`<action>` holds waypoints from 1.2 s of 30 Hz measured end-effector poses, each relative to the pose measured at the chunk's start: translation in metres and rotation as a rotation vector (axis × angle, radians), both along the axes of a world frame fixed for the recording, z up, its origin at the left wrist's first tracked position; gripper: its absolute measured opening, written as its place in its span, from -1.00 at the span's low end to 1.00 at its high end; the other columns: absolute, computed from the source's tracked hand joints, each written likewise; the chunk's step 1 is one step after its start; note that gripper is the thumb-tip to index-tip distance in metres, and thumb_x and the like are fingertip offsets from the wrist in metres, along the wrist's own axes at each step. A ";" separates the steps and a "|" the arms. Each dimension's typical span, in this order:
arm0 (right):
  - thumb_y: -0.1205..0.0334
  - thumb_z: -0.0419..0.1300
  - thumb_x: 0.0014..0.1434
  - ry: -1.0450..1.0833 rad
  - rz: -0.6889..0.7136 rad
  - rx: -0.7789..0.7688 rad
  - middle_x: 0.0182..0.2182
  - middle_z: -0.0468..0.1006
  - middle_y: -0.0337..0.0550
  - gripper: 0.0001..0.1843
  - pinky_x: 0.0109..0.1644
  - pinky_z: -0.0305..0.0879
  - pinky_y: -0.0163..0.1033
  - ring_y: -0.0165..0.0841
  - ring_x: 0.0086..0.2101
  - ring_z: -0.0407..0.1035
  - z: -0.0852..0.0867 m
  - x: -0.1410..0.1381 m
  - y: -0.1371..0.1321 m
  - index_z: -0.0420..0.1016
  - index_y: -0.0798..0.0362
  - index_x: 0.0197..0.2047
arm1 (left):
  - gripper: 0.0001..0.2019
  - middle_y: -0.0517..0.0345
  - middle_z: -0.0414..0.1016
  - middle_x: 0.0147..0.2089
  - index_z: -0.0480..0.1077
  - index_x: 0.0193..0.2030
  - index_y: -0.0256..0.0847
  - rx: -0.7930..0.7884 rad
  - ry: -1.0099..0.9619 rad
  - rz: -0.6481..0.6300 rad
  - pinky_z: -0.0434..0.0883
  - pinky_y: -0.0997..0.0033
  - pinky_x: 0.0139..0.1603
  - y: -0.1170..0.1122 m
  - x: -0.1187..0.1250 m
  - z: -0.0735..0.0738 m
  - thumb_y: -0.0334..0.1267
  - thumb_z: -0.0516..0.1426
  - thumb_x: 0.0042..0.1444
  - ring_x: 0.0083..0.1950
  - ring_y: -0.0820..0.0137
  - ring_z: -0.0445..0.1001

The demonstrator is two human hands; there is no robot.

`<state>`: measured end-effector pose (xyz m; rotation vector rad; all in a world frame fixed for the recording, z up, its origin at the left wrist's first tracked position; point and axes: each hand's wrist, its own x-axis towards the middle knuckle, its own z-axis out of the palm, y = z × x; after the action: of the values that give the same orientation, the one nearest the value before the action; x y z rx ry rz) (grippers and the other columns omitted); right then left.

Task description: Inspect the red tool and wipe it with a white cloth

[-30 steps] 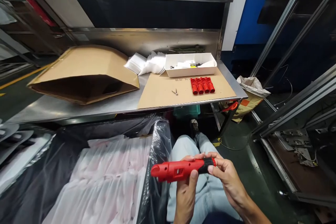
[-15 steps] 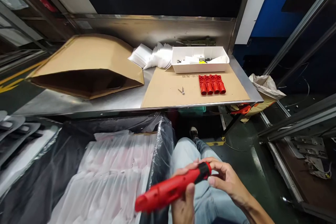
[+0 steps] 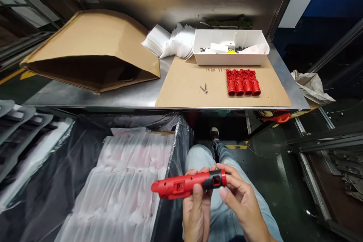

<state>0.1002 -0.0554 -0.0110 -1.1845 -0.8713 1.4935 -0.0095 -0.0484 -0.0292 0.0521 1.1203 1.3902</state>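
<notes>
1. Head view: the left hand (image 3: 197, 211) grips a red tool housing (image 3: 184, 185) from below, thumb laid across its middle.
2. At the black end, the right hand (image 3: 241, 206) pinches the housing between its fingertips.
3. It lies nearly level over the person's lap, beside a bin of white bags (image 3: 124, 189).
4. On the steel table (image 3: 113, 98) beyond, four red parts (image 3: 243, 82) lie on a cardboard sheet (image 3: 184, 90), near a white tray (image 3: 229, 58).
</notes>
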 end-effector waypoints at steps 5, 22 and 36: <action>-0.08 0.28 0.16 0.075 -0.038 -0.083 0.09 0.43 -0.07 -0.69 0.32 0.16 -0.05 -0.13 0.18 0.28 -0.003 0.001 0.003 0.65 -0.14 -0.10 | -0.45 0.15 0.68 -0.20 0.48 -0.14 -0.04 -0.040 -0.001 0.021 0.53 0.58 -0.11 0.005 0.006 0.003 -0.05 0.50 -0.31 -0.16 0.36 0.64; 0.12 0.25 0.23 -0.759 0.003 0.579 0.14 0.34 -0.11 -0.84 0.20 0.22 0.10 -0.10 0.12 0.22 -0.026 0.018 0.007 0.47 -0.13 -0.10 | -0.40 -0.01 0.65 -0.16 0.48 -0.07 -0.15 -0.119 -0.109 -0.068 0.58 0.16 -0.05 0.018 -0.005 0.007 0.00 0.48 -0.27 -0.09 0.10 0.63; -0.17 0.24 0.15 -0.036 -0.004 -0.082 0.25 0.35 -0.08 -0.56 0.41 -0.02 0.01 -0.10 0.30 0.12 -0.008 -0.005 0.006 0.60 -0.13 -0.01 | -0.52 0.13 0.67 -0.13 0.51 -0.08 0.02 0.071 -0.079 -0.017 0.55 0.31 0.01 0.014 -0.003 -0.010 0.02 0.44 -0.17 -0.07 0.24 0.63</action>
<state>0.0949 -0.0495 -0.0186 -1.2759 -0.8383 1.5206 -0.0120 -0.0341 -0.0390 0.0571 1.0027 1.4044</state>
